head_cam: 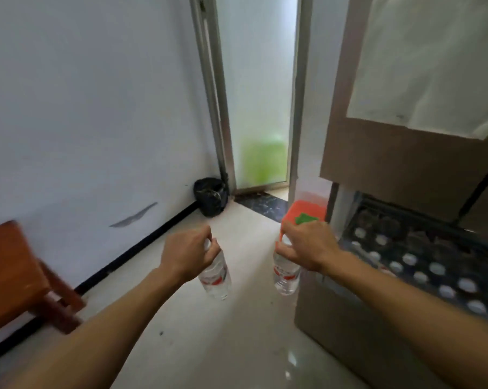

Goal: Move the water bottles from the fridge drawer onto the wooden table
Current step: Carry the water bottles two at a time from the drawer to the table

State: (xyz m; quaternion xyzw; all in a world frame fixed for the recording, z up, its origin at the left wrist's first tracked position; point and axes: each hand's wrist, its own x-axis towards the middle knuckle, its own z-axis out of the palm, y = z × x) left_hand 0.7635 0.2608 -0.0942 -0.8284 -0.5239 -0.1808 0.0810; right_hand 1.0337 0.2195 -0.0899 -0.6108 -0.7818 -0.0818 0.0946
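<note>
My left hand (188, 252) grips a clear water bottle (216, 276) by its neck; the bottle hangs down over the pale floor. My right hand (304, 247) holds a second water bottle (286, 276) the same way, just left of the fridge. Both bottles carry red and white labels. The open fridge drawer (321, 313) sits low at the right, with several white-capped bottles (436, 268) standing in it. A corner of the wooden table (9, 273) shows at the far left, blurred.
The brown fridge door (400, 164) rises above the drawer. An orange container with a green patch (306, 216) stands beside the fridge. A black bin bag (210, 196) sits in the corner by a frosted glass door (258, 108). White wall on the left.
</note>
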